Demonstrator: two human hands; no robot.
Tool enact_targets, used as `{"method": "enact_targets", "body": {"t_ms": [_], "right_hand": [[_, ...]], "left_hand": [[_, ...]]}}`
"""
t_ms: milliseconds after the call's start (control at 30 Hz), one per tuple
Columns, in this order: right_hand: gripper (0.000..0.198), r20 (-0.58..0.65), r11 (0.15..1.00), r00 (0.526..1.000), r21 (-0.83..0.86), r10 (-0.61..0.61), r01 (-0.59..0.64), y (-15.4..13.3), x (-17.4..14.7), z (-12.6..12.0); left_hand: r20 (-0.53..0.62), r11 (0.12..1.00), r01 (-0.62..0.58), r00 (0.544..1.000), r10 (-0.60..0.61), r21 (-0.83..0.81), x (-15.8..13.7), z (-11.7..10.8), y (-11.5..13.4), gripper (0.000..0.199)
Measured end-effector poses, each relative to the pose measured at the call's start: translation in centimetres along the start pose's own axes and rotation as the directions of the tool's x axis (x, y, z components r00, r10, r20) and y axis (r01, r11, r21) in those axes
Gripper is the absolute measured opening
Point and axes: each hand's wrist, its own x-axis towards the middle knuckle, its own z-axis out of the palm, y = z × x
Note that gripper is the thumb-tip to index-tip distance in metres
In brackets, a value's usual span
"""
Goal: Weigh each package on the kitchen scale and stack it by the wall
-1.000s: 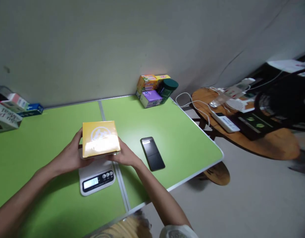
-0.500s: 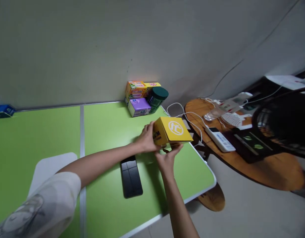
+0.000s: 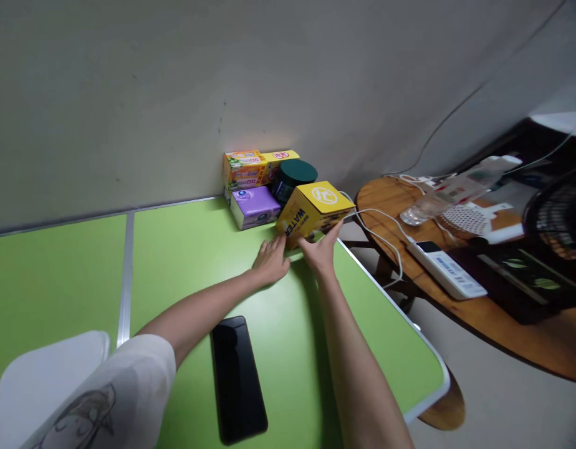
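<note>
A yellow cardboard box [image 3: 300,215] with "WATER" printed on its side and a white round logo on top is tilted near the table's right edge. My right hand [image 3: 321,251] grips its near lower side, thumb on the left and fingers on the right. Low on the box's left side, my left hand [image 3: 272,260] has its bent fingers against the bottom corner; its fingertips are partly hidden. Just behind the box stand a dark green lidded tub [image 3: 295,174] and a purple tissue pack [image 3: 255,206].
Orange and yellow cartons [image 3: 245,168] stand against the wall. A black phone [image 3: 239,380] lies on the green table [image 3: 176,255], with a white board [image 3: 49,368] at left. The round wooden side table [image 3: 376,193] bears a bottle [image 3: 423,206], a power strip [image 3: 449,271] and cables.
Both hands have moved the yellow box away from me, toward the tub and tissue pack. My left hand has slid down to the box's lower corner. The view has shifted too.
</note>
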Motion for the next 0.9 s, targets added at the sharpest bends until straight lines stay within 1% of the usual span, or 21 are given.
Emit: {"method": "enact_targets", "body": {"t_ms": [100,200,367,467,567,767,833,900], "right_hand": [[0.12,-0.029,0.999,0.999,0.003,0.032,-0.032,0.7,0.1,1.3],[0.117,-0.072,0.999,0.997,-0.007,0.04,-0.04,1.6,-0.1,2.1],[0.114,-0.108,1.0,0.994,-0.023,-0.001,-0.002,2.5,0.1,2.5],[0.109,-0.127,1.0,0.992,-0.019,0.006,-0.008,2.9,0.3,2.5],[0.106,-0.146,1.0,0.989,-0.019,0.007,-0.01,3.2,0.4,2.5],[0.096,-0.132,0.997,0.989,-0.028,-0.07,0.067,3.9,0.3,2.3],[0.096,-0.116,0.998,0.991,-0.011,-0.06,0.059,3.8,0.3,2.1],[0.096,-0.101,0.999,0.994,0.012,-0.035,0.037,3.7,0.2,2.0]], "left_hand": [[-0.022,0.998,-0.006,1.0,0.007,0.061,1.1,0.4,0.1,0.07],[-0.02,0.994,-0.009,1.0,0.011,0.108,1.7,0.7,0.1,0.075],[-0.044,0.969,-0.011,0.999,0.022,0.247,2.0,1.0,0.1,0.079],[-0.034,0.962,-0.015,0.999,0.026,0.273,2.1,1.1,0.1,0.078],[-0.036,0.961,-0.019,0.999,0.031,0.275,2.1,1.1,0.1,0.077],[-0.068,0.974,-0.016,0.997,0.032,0.228,2.1,1.4,0.3,0.078],[-0.111,0.981,0.009,0.994,0.013,0.192,2.0,1.1,0.1,0.078],[-0.21,0.988,0.079,0.976,-0.05,0.135,1.8,0.5,-0.5,0.072]]}}
